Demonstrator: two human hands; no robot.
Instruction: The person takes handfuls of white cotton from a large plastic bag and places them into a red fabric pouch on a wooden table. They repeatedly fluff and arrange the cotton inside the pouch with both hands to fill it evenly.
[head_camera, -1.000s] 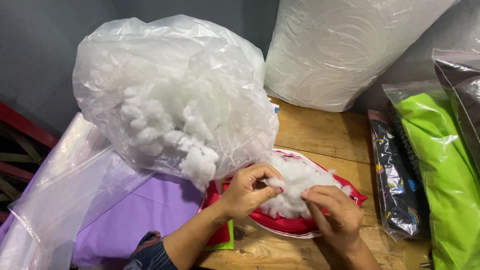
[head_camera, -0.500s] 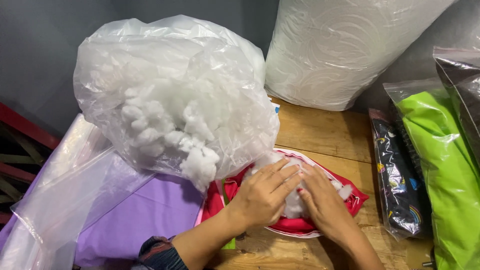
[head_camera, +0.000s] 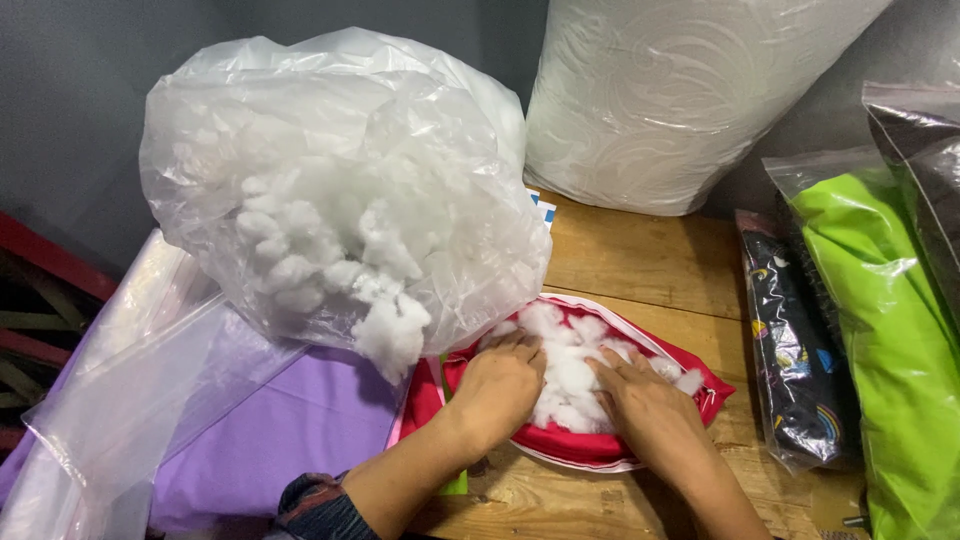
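Note:
A red fabric cover (head_camera: 585, 445) with a white open edge lies on the wooden table (head_camera: 640, 260), filled with white fluffy stuffing (head_camera: 565, 355). My left hand (head_camera: 498, 385) presses down into the stuffing at the opening's left side, fingers partly buried. My right hand (head_camera: 648, 400) presses in from the right, fingertips in the fluff. Just behind and to the left stands a big clear plastic bag of the same white stuffing (head_camera: 330, 200), with clumps spilling from its lower edge.
A purple fabric piece in clear plastic (head_camera: 200, 420) lies at the left. A large white bagged roll (head_camera: 680, 100) stands at the back. At the right are a black patterned packet (head_camera: 795, 350) and a bright green bagged item (head_camera: 890, 340).
My hands went from pinching tufts above the red cover to pushing flat into the stuffing inside it. The big bag has not moved.

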